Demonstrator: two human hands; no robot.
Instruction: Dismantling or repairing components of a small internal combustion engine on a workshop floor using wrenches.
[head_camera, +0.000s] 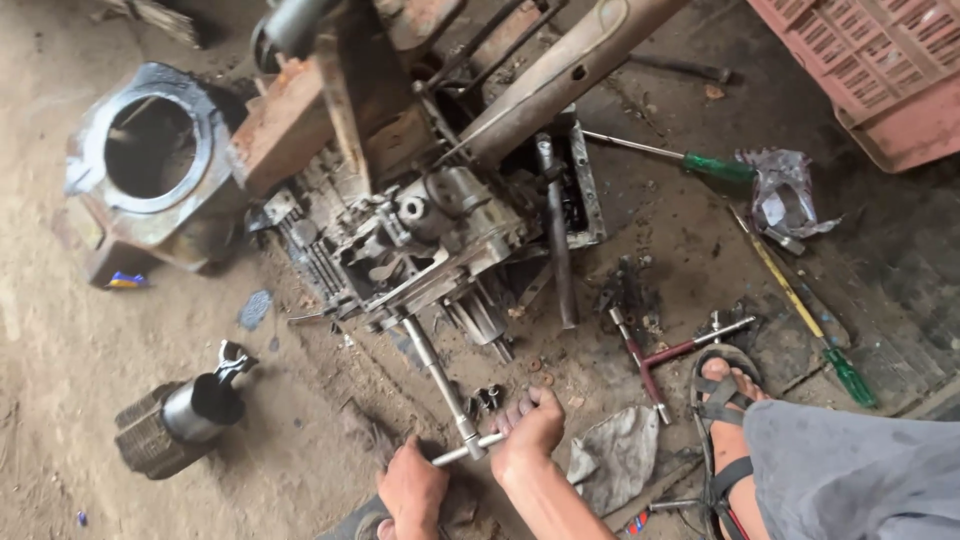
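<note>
Both hands, left hand (412, 490) and right hand (532, 425), grip the T-handle wrench (440, 380) seated on the partly stripped engine (420, 240); cylinder (180, 415) already removed.

A rough repair workshop, worked on a bare dirt floor (60, 350): just beyond the fingers (520, 405) lies a greasy, stripped engine (420, 240) beside a removed cylinder (150, 160), with a finned cylinder (180, 420) off to their left, and to their right green-handled screwdrivers (715, 165), a cross wrench (665, 355), an oily rag (615, 455) and a pink plastic crate (880, 70)
</note>
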